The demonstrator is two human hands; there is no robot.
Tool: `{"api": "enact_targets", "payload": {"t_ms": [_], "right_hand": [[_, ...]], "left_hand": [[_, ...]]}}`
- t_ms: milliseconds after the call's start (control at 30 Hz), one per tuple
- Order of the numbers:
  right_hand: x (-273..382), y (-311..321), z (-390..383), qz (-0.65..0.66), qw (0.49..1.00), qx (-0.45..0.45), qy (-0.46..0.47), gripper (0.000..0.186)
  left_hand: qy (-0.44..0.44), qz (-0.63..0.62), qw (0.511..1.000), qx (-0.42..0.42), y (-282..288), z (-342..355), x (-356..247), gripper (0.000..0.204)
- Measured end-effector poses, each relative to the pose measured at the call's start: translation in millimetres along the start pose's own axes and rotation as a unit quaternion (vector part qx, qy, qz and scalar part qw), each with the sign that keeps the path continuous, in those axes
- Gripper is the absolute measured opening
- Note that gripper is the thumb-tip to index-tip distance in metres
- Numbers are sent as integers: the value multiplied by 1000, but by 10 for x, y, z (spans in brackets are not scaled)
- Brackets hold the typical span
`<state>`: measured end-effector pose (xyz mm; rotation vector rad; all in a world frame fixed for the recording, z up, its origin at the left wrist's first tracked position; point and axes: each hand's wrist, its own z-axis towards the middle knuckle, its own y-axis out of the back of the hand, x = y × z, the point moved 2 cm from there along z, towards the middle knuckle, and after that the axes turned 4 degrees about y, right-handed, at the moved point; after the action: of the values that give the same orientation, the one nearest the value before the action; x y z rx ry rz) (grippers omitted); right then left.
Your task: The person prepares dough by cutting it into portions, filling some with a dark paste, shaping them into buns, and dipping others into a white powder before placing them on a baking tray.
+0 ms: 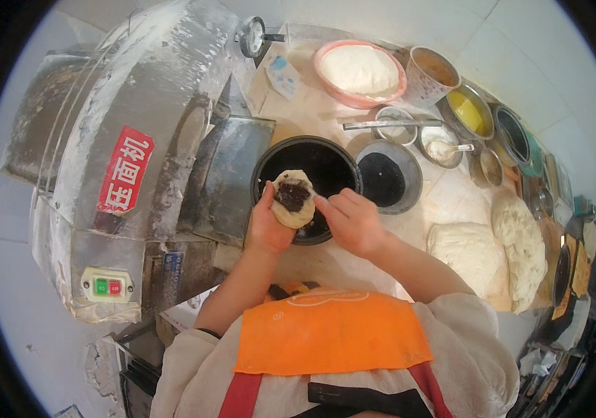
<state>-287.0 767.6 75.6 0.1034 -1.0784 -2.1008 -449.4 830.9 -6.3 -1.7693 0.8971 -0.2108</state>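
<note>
Two hands meet over the black pot at the middle of the floury worktop. Our left hand is cupped under a round of dough with its fingers closed up around the edge, and a dark filling sits in the middle of that round. Our right hand comes in beside it with fingers curled and the fingertips touching the dough's right rim; it grips nothing else.

Just right of the pot lies one round metal lid or pan with a dark centre. Behind it we count two small metal bowls, a long metal utensil lying across one and a spoon resting in the other. One pink basin heaped with white flour stands at the back, one patterned cup beside it, and one steel bowl with yellow contents further right.

Two large lumps of white dough rest on the worktop to our right, well apart from the hands. On our left the big flour-dusted metal machine crowds close against the pot, its sloping tray touching the pot's rim. One switch box with a green and a red button sits on its lower front.
</note>
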Motion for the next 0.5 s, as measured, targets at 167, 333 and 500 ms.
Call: {"api": "enact_targets", "payload": {"t_ms": [167, 333, 500], "right_hand": [[-152, 236, 84, 181, 943, -128, -249, 22], [-364, 69, -174, 461, 701, -78, -539, 19], [-437, -36, -232, 446, 702, -26, -555, 19]], "left_hand": [[3, -4, 999, 46, -140, -28, -12, 44], [0, 7, 997, 73, -115, -17, 6, 42], [-17, 93, 994, 57, -136, 4, -27, 37]]}}
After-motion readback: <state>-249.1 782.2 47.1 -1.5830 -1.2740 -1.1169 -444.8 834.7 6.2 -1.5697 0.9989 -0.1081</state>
